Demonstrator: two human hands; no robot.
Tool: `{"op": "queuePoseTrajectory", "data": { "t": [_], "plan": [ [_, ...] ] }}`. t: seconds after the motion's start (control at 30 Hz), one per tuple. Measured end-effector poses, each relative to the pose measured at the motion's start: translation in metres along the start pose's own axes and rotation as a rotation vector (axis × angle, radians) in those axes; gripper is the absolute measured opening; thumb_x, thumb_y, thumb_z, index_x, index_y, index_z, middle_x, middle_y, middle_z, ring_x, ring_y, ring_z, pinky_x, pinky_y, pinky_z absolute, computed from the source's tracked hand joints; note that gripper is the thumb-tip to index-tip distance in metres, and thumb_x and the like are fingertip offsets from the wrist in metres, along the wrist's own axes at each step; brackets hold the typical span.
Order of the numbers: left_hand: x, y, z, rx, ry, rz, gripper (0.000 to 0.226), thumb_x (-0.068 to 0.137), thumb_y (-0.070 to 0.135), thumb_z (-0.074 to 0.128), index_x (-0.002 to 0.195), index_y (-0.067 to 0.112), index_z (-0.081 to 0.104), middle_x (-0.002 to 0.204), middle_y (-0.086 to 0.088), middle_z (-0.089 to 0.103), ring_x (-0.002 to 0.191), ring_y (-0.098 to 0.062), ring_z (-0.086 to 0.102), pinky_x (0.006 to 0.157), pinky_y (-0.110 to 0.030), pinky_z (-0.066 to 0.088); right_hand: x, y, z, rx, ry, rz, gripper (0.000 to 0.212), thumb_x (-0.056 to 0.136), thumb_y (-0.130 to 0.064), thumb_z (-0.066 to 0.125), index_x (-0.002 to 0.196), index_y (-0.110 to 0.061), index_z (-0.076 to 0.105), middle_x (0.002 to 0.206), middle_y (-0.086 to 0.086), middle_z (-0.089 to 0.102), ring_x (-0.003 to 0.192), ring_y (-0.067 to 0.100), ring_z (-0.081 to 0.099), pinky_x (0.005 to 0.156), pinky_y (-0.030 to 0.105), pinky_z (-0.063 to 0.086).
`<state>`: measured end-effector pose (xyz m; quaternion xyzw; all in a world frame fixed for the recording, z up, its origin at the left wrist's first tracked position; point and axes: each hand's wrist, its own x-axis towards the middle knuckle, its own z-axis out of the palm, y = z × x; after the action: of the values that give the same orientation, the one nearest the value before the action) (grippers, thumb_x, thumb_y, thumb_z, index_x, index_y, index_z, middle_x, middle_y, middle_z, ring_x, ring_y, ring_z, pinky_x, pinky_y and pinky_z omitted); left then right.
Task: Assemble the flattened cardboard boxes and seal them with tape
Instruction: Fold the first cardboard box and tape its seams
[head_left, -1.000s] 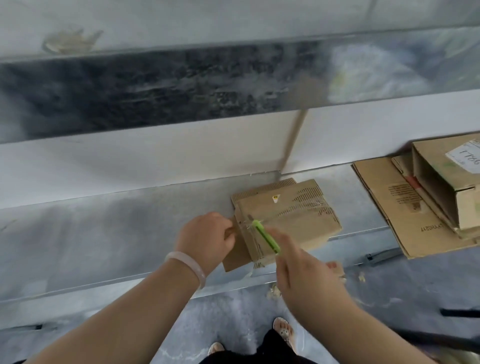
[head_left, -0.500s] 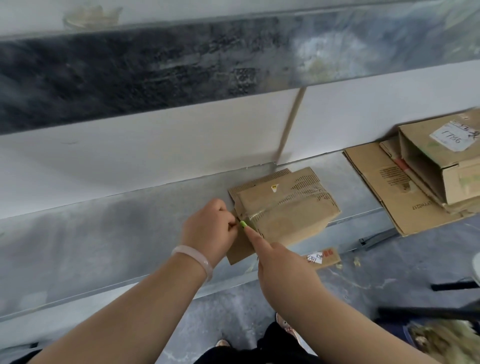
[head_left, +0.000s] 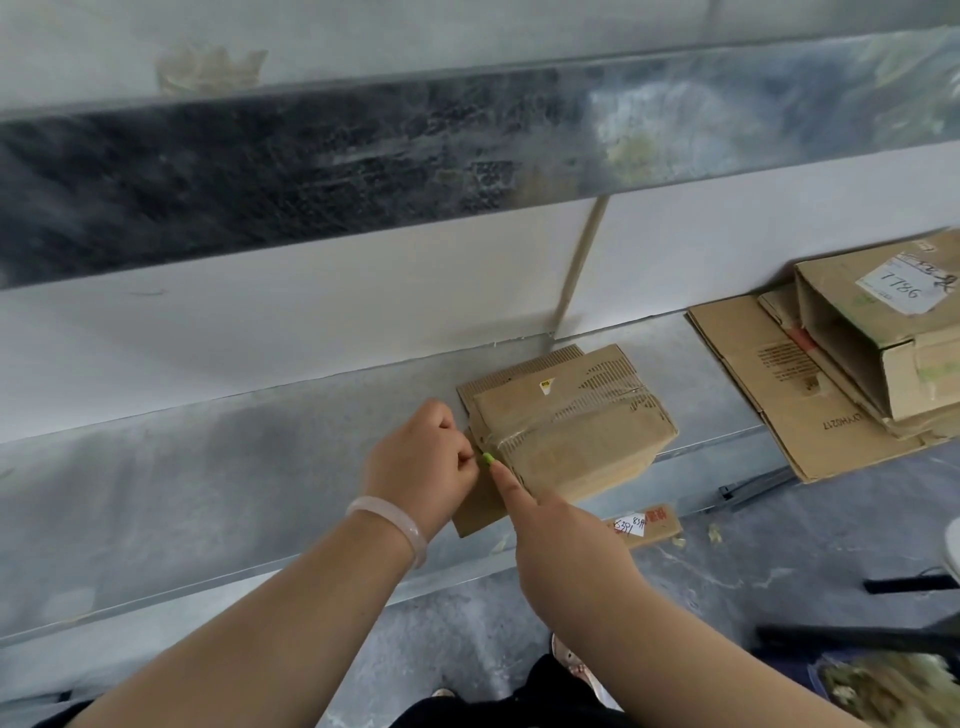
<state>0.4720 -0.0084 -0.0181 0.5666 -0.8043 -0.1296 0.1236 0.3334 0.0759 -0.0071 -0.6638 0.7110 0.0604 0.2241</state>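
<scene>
Grey shelf (head_left: 208, 467): taped box (head_left: 582, 441), green cutter (head_left: 488, 458), flat cardboard (head_left: 769, 384), carton (head_left: 883, 332) rightward

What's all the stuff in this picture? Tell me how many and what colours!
ledge: one, grey, along the white wall
taped box: one, brown, middle of the ledge
flat cardboard: a stack, brown, on the ledge at right
open box: one, brown with a white label, on the flat cardboard
cardboard scrap: one, brown, on the floor below the taped box
green tool: one, only its tip shows, at the taped box's left end
bracelet: one, pale pink, left wrist
left hand: one, curled, beside the taped box's left end
right hand: one, holds the green tool
</scene>
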Motion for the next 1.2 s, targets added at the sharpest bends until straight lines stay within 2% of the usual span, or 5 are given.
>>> {"op": "queuePoseTrajectory", "data": {
  "t": [0.17,0.4,0.77,1.03,1.2],
  "plan": [
    [-0.003,-0.007,0.001,-0.048,0.057,-0.033,0.016,0.083,0.032,0.067,0.071,0.022,0.072,0.086,0.011,0.046,0.063,-0.009,0.050,0.051,-0.019,0.034,0.009,0.011,0.000,0.040,-0.030,0.017,0.086,0.091,-0.001,0.038,0.153,-0.041,-0.007,0.112,0.006,0.055,0.078,0.021,0.050,0.061,0.034,0.040],
    [-0.003,-0.018,-0.007,-0.039,0.121,-0.003,0.013,0.087,0.030,0.066,0.084,0.021,0.075,0.093,0.008,0.054,0.069,-0.008,0.051,0.056,-0.017,0.039,0.006,0.024,0.001,0.150,0.085,-0.180,0.090,0.091,-0.005,0.043,0.145,-0.053,-0.011,0.090,-0.001,0.048,0.062,0.013,0.046,0.055,0.032,0.043],
    [-0.001,-0.039,0.000,0.262,0.358,0.001,0.019,0.084,0.036,0.058,0.074,0.029,0.072,0.096,0.004,0.063,0.074,-0.023,0.060,0.071,-0.037,0.038,0.012,0.058,-0.021,0.588,0.287,-0.343,0.036,0.102,-0.032,0.038,0.133,-0.048,0.030,0.077,-0.018,0.052,0.066,0.005,0.055,0.053,0.020,0.041],
    [-0.026,-0.035,0.030,0.417,0.501,0.134,0.018,0.081,0.031,0.060,0.067,0.027,0.070,0.089,0.012,0.067,0.075,-0.021,0.057,0.075,-0.037,0.039,0.049,0.147,-0.058,0.815,0.641,0.008,0.031,0.102,-0.026,0.040,0.125,-0.047,0.044,0.111,-0.011,0.052,0.091,0.002,0.052,0.069,0.022,0.040],
    [-0.043,-0.022,0.039,0.417,0.421,0.043,0.017,0.079,0.033,0.059,0.069,0.029,0.072,0.094,0.011,0.069,0.086,-0.019,0.063,0.080,-0.036,0.038,0.090,0.209,-0.055,0.539,0.523,0.220,0.045,0.099,-0.012,0.042,0.141,-0.026,0.042,0.113,-0.004,0.037,0.099,0.015,0.040,0.084,0.037,0.041]
  ]
}}
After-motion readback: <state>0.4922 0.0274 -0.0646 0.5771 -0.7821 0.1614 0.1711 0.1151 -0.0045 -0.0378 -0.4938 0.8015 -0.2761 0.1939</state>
